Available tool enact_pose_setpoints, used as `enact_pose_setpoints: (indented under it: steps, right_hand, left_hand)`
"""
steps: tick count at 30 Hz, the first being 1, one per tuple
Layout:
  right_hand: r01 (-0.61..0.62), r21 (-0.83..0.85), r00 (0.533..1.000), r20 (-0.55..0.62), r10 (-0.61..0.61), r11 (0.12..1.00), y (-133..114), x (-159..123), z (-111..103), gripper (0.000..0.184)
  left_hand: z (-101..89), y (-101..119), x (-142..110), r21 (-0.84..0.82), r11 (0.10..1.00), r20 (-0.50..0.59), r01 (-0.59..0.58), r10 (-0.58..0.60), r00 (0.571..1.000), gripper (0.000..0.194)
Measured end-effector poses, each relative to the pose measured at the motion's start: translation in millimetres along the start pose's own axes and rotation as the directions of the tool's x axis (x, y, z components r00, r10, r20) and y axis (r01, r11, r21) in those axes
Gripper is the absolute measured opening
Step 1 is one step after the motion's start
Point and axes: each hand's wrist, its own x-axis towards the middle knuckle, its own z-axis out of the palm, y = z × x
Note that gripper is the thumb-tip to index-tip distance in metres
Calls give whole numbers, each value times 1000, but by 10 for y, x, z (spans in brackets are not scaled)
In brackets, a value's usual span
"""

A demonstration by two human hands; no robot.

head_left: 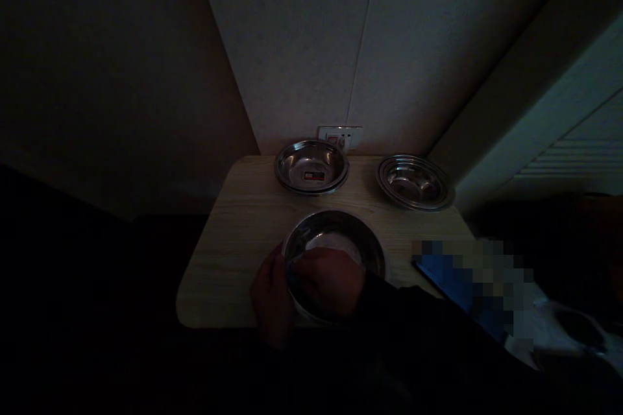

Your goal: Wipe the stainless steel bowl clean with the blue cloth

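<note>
The large metal bowl (pixel 377 243) sits at the table's (pixel 219 279) near edge, probably to keep it within reach of both hands. The left hand (pixel 272 295) grips its outer side — likely steadying it — fingers closed on the rim. The right hand (pixel 333 279) reaches inside, fingers curled over something bluish (pixel 294 272) — how tightly, I cannot tell.

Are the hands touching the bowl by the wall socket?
No, the left hand and right hand are at the front bowl, away from the socket.
</note>
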Motion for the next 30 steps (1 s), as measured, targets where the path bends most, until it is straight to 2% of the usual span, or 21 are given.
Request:
enact_pose_setpoints:
  steps: [3,7,9,11,13,16,18,21,25,28,30]
  right_hand:
    - [104,-10,985,139,-101,995,24,-164,-110,22]
    - [112,-33,968,231,-101,993,50,-236,-138,23]
    - [52,-45,986,159,-44,998,51,-174,-68,22]
    - [-54,-17,998,18,55,998,53,-77,29,22]
    - [-158,61,981,-102,164,985,59,16,111,23]
    - [-229,152,948,-188,256,961,56,83,150,25]
    - [-183,147,962,-175,208,972,40,71,123,24]
    - [-26,79,998,-53,30,997,19,-16,37,22]
    - [139,48,984,104,-143,989,66,-202,-98,25]
    - [156,64,974,153,-164,986,112,-293,-133,28]
    - [129,71,980,144,-139,989,106,-284,-95,28]
  left_hand:
    - [16,-7,-14,-11,1000,-15,-7,7,1000,37]
    - [27,6,-26,-43,999,28,-11,12,1000,38]
    - [20,21,-23,-33,999,61,-10,12,998,38]
    - [10,30,-14,-30,999,78,-10,12,997,38]
    - [6,33,-2,-55,998,78,-1,6,997,38]
    - [11,44,11,-72,997,80,11,-6,997,37]
    - [16,59,16,-60,998,63,21,-18,998,37]
    - [18,75,20,-50,999,17,20,-19,1000,36]
    - [26,69,24,-34,999,3,4,-4,1000,36]
    - [41,87,24,-58,997,40,49,-47,998,38]
    - [45,116,23,-76,996,88,55,-48,995,37]
